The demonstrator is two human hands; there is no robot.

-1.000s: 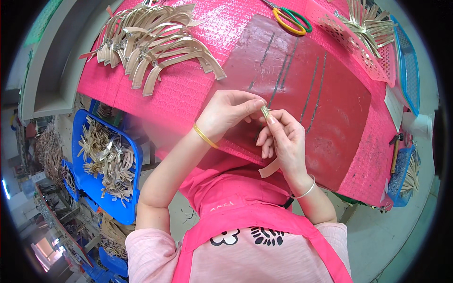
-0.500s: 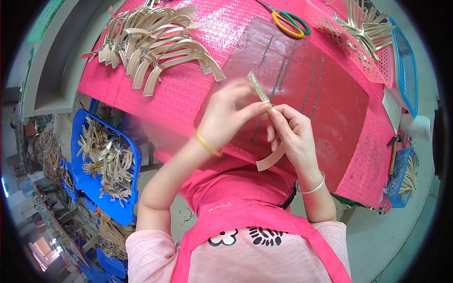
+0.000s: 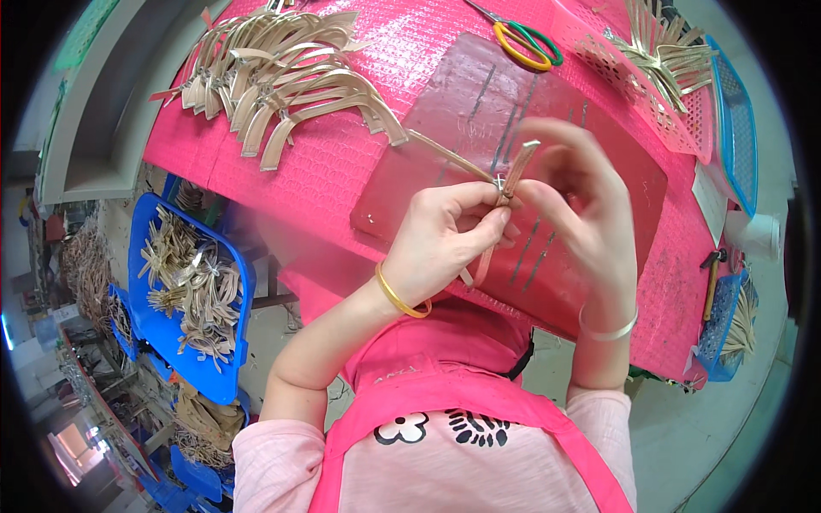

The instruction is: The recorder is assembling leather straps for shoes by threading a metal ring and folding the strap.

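Beige and gold strap pieces (image 3: 515, 171) meet at a small metal buckle (image 3: 499, 182) above the dark red mat. My left hand (image 3: 453, 227) pinches them just below the buckle. One strap end stands up from the pinch; a thin gold strap (image 3: 449, 155) runs off to the upper left, and another end hangs below my fingers. Beside the upright end is my right hand (image 3: 586, 192), its thumb apart from its curled, motion-blurred fingers, with nothing visible in its grasp. Whether the right thumb touches the strap is unclear.
A pile of beige straps (image 3: 299, 90) lies at the far left of the pink-covered table. Scissors (image 3: 526, 44) with yellow and green handles lie beyond the mat (image 3: 599, 282). Pink basket (image 3: 693, 128), hammer (image 3: 711, 282) and blue basket (image 3: 714, 342) are right; a blue tray (image 3: 231, 376) of straps stands left.
My right hand has let go of the strap and swung up and right. My left hand has come down and now pinches near the buckle. The straps have turned, with one end upright.
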